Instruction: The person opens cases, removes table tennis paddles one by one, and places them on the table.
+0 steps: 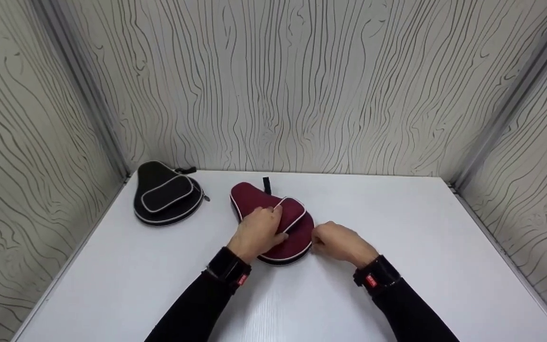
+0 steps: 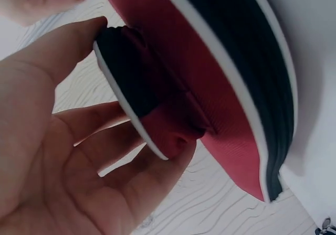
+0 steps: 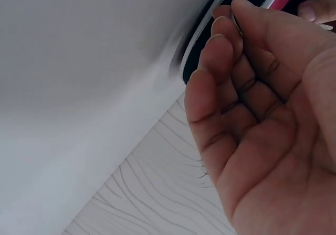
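Note:
A dark red table tennis bat case (image 1: 297,242) with white piping and a black side band lies on the white table, its narrow end pointing away to the left. My left hand (image 1: 258,230) grips the small raised pocket (image 1: 294,209) on its top. In the left wrist view the thumb and fingers (image 2: 157,185) are on opposite ends of that pocket (image 2: 123,70). At the right edge of the case, my right hand (image 1: 340,242) has its fingers curled. Thumb and forefinger pinch a thin zipper pull (image 3: 237,24) at the black band, mostly hidden by the fingertips.
A black bat case (image 1: 166,216) of the same shape lies at the back left, with a strap and a zipper pull (image 1: 206,197) on its right side. Wood-grain patterned panels (image 1: 273,85) stand behind the table (image 1: 397,213) and on both sides.

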Action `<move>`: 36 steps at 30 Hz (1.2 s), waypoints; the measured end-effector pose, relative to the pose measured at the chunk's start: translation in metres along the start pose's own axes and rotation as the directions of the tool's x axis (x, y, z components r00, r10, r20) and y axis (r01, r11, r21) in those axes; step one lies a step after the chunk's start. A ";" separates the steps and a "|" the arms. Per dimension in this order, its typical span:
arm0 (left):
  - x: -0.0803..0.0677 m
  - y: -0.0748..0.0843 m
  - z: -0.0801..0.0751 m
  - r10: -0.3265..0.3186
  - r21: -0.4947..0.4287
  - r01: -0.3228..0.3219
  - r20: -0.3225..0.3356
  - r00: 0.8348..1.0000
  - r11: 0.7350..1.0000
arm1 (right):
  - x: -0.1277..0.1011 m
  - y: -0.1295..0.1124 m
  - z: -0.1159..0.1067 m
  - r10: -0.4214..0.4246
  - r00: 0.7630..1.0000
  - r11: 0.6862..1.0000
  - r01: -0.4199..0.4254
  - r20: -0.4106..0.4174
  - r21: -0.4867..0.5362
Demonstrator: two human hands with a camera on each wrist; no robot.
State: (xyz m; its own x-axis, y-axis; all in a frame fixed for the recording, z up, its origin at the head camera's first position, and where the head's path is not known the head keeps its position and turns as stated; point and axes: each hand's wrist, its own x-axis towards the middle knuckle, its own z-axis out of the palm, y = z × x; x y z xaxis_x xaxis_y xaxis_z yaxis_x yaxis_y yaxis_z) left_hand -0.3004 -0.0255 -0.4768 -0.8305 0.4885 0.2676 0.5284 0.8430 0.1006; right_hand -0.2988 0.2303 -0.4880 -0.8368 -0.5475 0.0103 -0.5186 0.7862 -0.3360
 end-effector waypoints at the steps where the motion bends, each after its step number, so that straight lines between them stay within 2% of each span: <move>1: 0.000 0.002 -0.001 0.004 0.008 -0.004 -0.003 1.000 1.000 | 0.000 0.003 -0.001 0.001 1.000 1.000 -0.001 -0.007 -0.003; 7: -0.003 0.011 -0.006 0.040 0.042 -0.039 -0.008 0.999 0.998 | 0.000 0.024 -0.005 0.073 0.994 0.995 -0.078 -0.079 -0.060; 11: -0.002 0.013 -0.009 0.088 0.012 -0.089 0.054 0.995 0.996 | -0.001 0.039 -0.006 0.159 0.978 0.982 -0.171 -0.136 -0.078; 15: 0.001 0.007 -0.013 0.127 -0.065 -0.119 0.134 0.983 0.991 | -0.001 0.048 -0.008 0.217 0.963 0.971 -0.230 -0.162 -0.066; 22: 0.005 -0.025 -0.021 0.159 -0.152 -0.124 0.242 0.957 0.981 | -0.002 0.053 -0.011 0.218 0.965 0.972 -0.228 -0.144 -0.056; 26: 0.002 -0.049 -0.024 0.150 -0.197 -0.097 0.281 0.948 0.976 | -0.003 0.053 -0.013 0.203 0.970 0.975 -0.212 -0.130 -0.060; 31: -0.004 -0.075 -0.022 0.127 -0.232 -0.057 0.299 0.946 0.971 | -0.005 0.052 -0.014 0.193 0.973 0.977 -0.203 -0.127 -0.069; 36: -0.007 -0.091 -0.017 0.102 -0.283 -0.008 0.319 0.942 0.959 | -0.005 0.052 -0.014 0.191 0.973 0.976 -0.202 -0.129 -0.078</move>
State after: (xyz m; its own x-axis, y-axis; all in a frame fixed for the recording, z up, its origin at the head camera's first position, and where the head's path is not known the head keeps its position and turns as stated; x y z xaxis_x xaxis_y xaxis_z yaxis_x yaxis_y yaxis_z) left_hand -0.3396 -0.1095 -0.4717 -0.7850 0.6180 -0.0435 0.5630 0.7410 0.3661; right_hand -0.3238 0.2779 -0.4922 -0.9361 -0.3453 0.0669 -0.3506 0.9008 -0.2563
